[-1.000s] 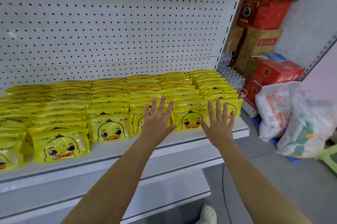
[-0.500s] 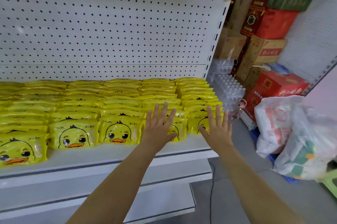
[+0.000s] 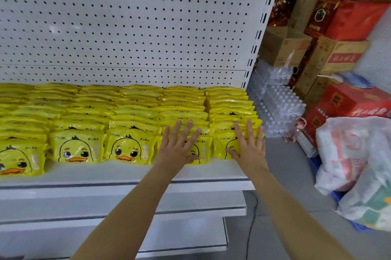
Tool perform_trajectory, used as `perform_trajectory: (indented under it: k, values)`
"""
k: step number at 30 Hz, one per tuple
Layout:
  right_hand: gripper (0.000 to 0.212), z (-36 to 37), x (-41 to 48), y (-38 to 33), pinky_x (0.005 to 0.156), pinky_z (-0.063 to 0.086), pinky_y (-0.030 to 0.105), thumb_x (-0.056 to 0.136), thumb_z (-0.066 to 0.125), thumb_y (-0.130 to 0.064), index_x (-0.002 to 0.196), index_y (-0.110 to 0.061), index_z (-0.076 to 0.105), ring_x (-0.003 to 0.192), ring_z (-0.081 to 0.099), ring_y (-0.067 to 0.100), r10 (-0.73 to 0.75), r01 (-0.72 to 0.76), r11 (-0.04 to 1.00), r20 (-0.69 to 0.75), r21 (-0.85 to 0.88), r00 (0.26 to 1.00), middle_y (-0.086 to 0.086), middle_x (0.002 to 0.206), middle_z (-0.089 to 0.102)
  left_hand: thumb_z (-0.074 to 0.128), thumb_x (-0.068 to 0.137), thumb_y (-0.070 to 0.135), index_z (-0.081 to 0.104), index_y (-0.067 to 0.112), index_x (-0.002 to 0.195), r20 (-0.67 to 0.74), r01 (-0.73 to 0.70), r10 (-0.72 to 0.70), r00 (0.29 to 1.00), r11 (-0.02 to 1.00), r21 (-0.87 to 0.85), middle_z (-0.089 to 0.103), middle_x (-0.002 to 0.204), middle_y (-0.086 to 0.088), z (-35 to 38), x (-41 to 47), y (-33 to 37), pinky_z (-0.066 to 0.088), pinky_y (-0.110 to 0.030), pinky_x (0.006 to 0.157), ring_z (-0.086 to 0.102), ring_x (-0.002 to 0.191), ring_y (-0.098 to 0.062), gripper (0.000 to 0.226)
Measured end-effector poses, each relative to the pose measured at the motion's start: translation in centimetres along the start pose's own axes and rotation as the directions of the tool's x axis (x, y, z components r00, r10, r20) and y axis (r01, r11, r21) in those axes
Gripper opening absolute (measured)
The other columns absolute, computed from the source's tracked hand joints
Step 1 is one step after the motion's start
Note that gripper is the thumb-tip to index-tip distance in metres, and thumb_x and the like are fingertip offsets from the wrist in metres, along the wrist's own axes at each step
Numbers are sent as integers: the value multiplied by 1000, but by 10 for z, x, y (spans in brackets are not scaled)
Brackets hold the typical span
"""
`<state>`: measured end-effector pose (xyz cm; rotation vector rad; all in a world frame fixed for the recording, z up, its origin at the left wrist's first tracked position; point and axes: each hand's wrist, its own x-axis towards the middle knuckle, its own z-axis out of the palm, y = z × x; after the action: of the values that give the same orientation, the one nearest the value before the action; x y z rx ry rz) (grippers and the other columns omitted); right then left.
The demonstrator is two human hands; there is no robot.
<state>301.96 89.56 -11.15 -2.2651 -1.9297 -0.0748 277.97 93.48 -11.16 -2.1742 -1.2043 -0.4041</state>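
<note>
Rows of yellow duck-face packs (image 3: 129,147) stand in files on a white shelf (image 3: 118,173) backed by pegboard. My left hand (image 3: 179,145) is spread with straight fingers flat against the front pack of the second file from the right. My right hand (image 3: 249,147) is spread the same way on the front pack of the rightmost file (image 3: 224,139). Neither hand grips anything.
Lower white shelves (image 3: 169,232) jut out below. Right of the shelf end are shrink-wrapped water bottles (image 3: 281,105), stacked red and brown cartons (image 3: 338,56) and white plastic bags (image 3: 357,162) on the grey floor.
Both hands have moved forward from hovering before the packs to touching the front packs of the two rightmost files. The view has shifted right and closer.
</note>
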Motion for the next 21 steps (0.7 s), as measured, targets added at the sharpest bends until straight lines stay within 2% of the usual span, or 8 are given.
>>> perform_trajectory:
  k: [5, 9, 11, 13, 15, 19, 21]
  values:
    - [87, 7, 7, 0, 111, 19, 62, 84, 49, -61, 146, -31, -6, 143, -8, 46, -31, 33, 999, -76, 35, 997, 3, 156, -14, 25, 81, 73, 41, 30, 141, -65, -10, 12, 998, 1000, 21, 44, 145, -5, 12, 6, -1, 41, -57, 98, 45, 129, -35, 76]
    - [85, 11, 16, -3, 100, 34, 64, 78, 65, -55, 146, -23, 27, 135, 20, 55, -61, 63, 998, -196, 3, 979, 18, 153, 27, 27, 82, 72, 32, 30, 143, -89, -14, 16, 996, 1000, 28, 44, 145, -6, 22, 9, -2, 41, -58, 98, 46, 128, -36, 74]
    - [82, 12, 21, -2, 95, 40, 63, 74, 69, -54, 143, -20, 39, 130, 29, 57, -78, 74, 997, -242, -26, 967, 21, 146, 38, 32, 81, 73, 29, 29, 143, -94, -7, 9, 995, 999, 31, 45, 144, -7, 25, 10, -2, 42, -57, 98, 47, 128, -36, 75]
    - [81, 12, 24, -2, 92, 43, 63, 73, 71, -53, 141, -19, 43, 129, 32, 58, -81, 79, 997, -249, -21, 965, 21, 145, 41, 41, 78, 74, 29, 29, 143, -87, -6, 8, 996, 1000, 21, 45, 144, -7, 25, 10, -1, 41, -57, 98, 47, 128, -36, 79]
    - [82, 11, 23, -4, 96, 41, 63, 77, 66, -55, 146, -22, 33, 134, 25, 55, -64, 64, 998, -211, -5, 975, 19, 150, 34, 49, 75, 75, 32, 30, 143, -80, -10, 10, 997, 1000, 2, 46, 143, -7, 22, 11, -1, 42, -57, 98, 48, 127, -36, 84]
    - [82, 11, 19, -3, 111, 22, 61, 87, 36, -65, 144, -36, -15, 144, -8, 42, -11, 9, 1000, -78, -24, 997, 5, 160, -4, 53, 70, 78, 44, 30, 139, -69, -17, 16, 998, 1000, -17, 46, 143, -7, 13, 10, -1, 43, -57, 97, 47, 127, -36, 85]
    - [80, 7, 15, -1, 113, 15, 60, 89, 30, -67, 140, -38, -25, 143, -15, 39, -14, 12, 999, -39, -44, 999, 1, 159, -13, 51, 69, 80, 42, 29, 140, -63, -36, 34, 997, 999, -20, 43, 145, -7, 9, 7, -3, 41, -57, 99, 43, 131, -36, 88]
